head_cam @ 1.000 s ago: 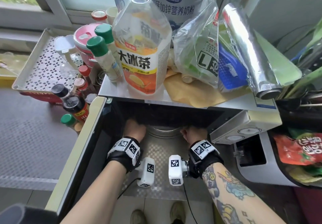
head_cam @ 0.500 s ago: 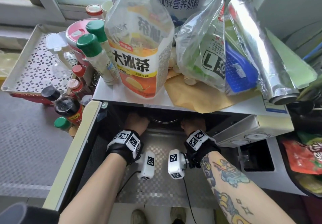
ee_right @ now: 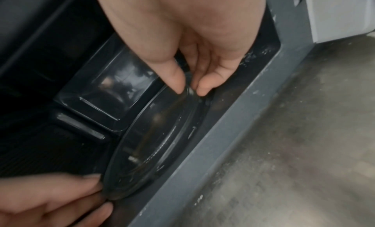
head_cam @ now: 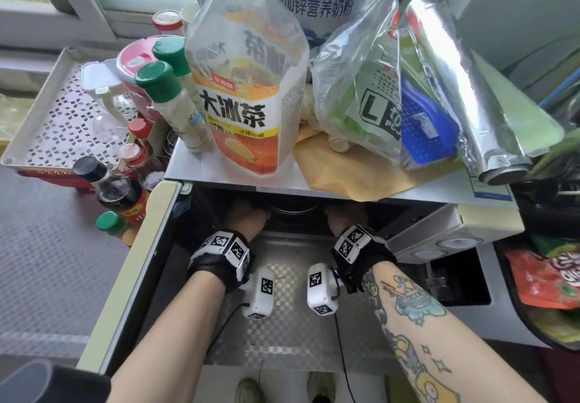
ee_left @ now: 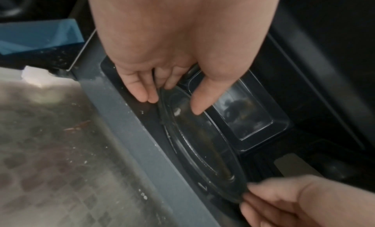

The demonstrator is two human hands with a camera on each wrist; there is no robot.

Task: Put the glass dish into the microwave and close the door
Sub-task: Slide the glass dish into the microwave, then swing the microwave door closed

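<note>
Both hands have gone deeper into the microwave [head_cam: 370, 195] since a second ago, and the glass dish [head_cam: 293, 208], then showing well out past the top edge, now shows only as a thin arc under it.

Nearest, the open door [head_cam: 131, 277] swings out to the left; its cream edge runs from near left up to the hinge, and its inner face bounds the left forearm closely. A patterned metal surface [head_cam: 292, 324] lies under the wrists, with free room between the two forearms.

Farther in, at the grey front sill [ee_left: 129, 134] of the cavity, the left hand [head_cam: 248, 217] pinches the dish's left rim, thumb over the top and fingers curled beneath it, as the left wrist view shows [ee_left: 172, 79]. The right hand [head_cam: 343, 217] pinches the right rim the same way, thumb and forefinger closed on the glass edge [ee_right: 194, 73]. The dish [ee_right: 158, 143] sits just inside the sill, its near rim close along that edge; whether it rests on the cavity floor cannot be told. Beyond it the dark cavity opens farther back, with a shallow rectangular recess [ee_left: 249, 111] just past the dish.

Farthest, the microwave top carries a large tea bottle [head_cam: 241, 95], plastic bags [head_cam: 370, 95] and a foil roll [head_cam: 464, 101], the roll's end reaching its front edge.
</note>
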